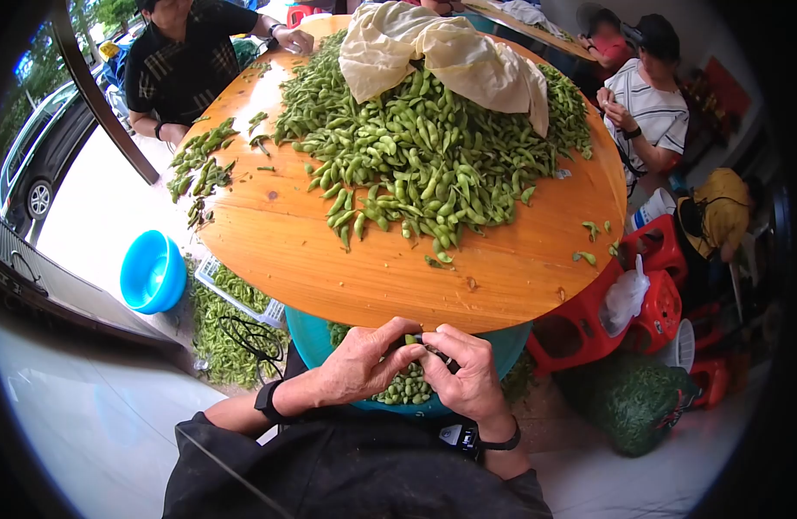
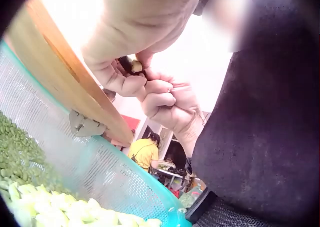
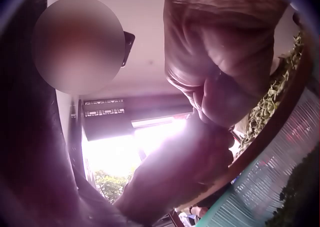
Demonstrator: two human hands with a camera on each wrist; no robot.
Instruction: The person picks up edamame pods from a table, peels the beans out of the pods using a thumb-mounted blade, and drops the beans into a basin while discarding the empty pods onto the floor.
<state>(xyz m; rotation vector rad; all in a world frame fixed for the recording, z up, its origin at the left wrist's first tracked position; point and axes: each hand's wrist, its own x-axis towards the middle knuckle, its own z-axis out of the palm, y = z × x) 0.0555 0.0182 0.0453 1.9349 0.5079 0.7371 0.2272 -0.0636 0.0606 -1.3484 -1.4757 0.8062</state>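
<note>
Just past the table's near edge, my left hand (image 1: 359, 362) and right hand (image 1: 466, 374) meet fingertip to fingertip. Between them they pinch a small green edamame pod (image 1: 411, 340), mostly covered by the fingers. Something dark shows at the right hand's thumb and fingers. Under the hands stands a turquoise mesh basket (image 2: 117, 168) with shelled green beans (image 1: 407, 387) in it. In the left wrist view a pale bean (image 2: 136, 65) peeks out between the fingers. The right wrist view has both hands touching, the pod hidden behind them.
A large heap of edamame pods (image 1: 416, 156) with a cream cloth (image 1: 441, 56) on top covers much of the round wooden table (image 1: 303, 259). Blue basin (image 1: 153, 272) and pods on the floor lie left; red stools (image 1: 580, 324) and a full green bag (image 1: 632, 402) right. People sit around.
</note>
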